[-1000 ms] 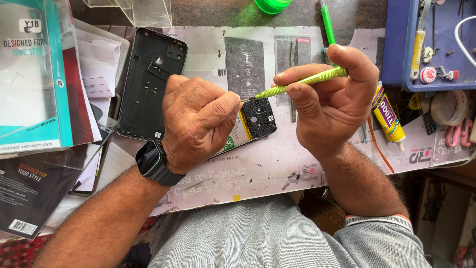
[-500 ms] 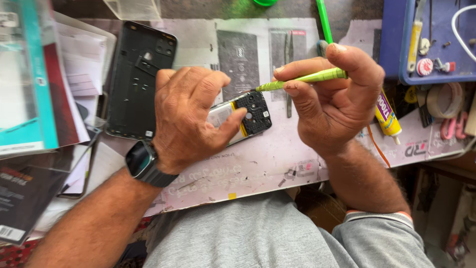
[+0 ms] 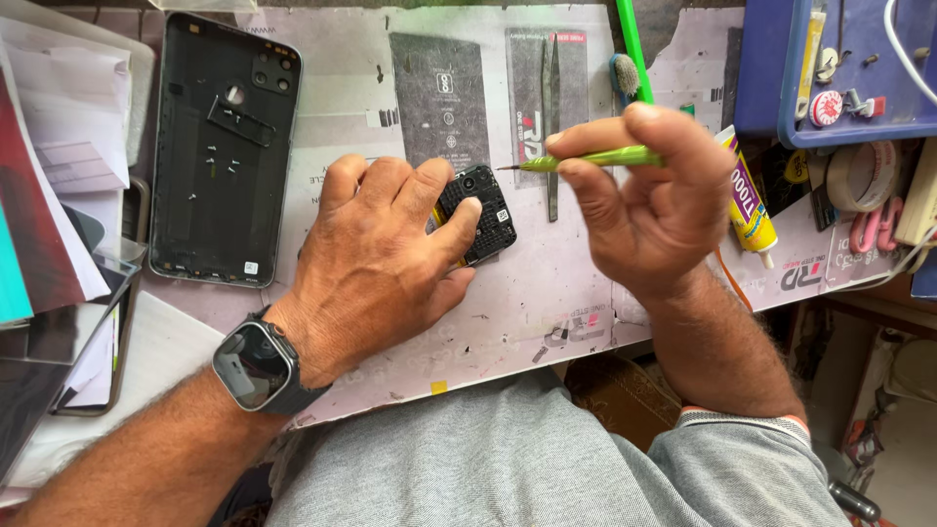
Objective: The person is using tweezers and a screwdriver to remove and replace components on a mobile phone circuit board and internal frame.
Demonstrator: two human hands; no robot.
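Head view: our left hand (image 3: 376,259) lies flat over a phone (image 3: 478,215) on the tabletop (image 3: 547,312), fingers pressing it down so that only its dark upper end, with the camera module exposed, shows past the knuckles. Our right hand (image 3: 649,200) is clenched on a green screwdriver (image 3: 586,159), held level above the tabletop with its tip pointing left, just beside the phone and not touching it. The back cover (image 3: 220,146) is already off and lies inside-up to the left, well apart, with small screws (image 3: 223,161) resting in it. We judge disassembly part done: cover and some screws removed, inner parts not yet lifted. Tweezers (image 3: 551,117), a glue tube (image 3: 747,200) and a blue tray (image 3: 771,88) sit nearby.
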